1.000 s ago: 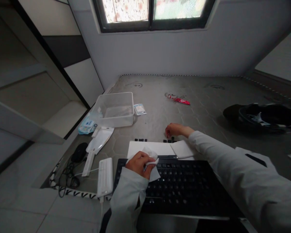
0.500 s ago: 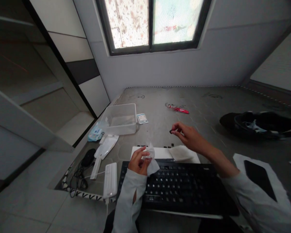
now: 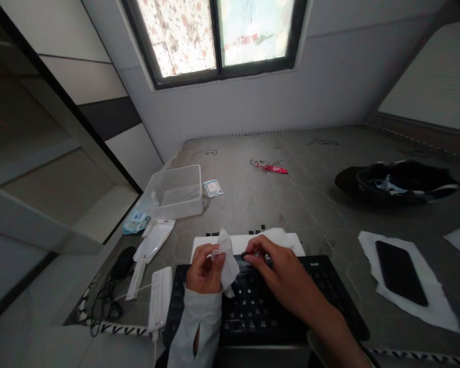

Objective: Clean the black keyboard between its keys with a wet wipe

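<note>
And my right hand (image 3: 279, 268) swings back from beyond the white sheet (image 3: 298, 246), a small black keycap (image 3: 244, 255) pinched in its fingertips, now over the keyboard (image 3: 268, 314)! My left hand (image 3: 204, 271) grips the white tissue (image 3: 229, 268) right beside it, so cap and tissue are finally close together; whether they're touching, I can't tell. Other caps (image 3: 262, 227) lie past the sheet.

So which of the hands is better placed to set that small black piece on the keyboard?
Probably the right hand: it pinches the small black piece over the keyboard, while the left hand holds a white tissue.
</note>
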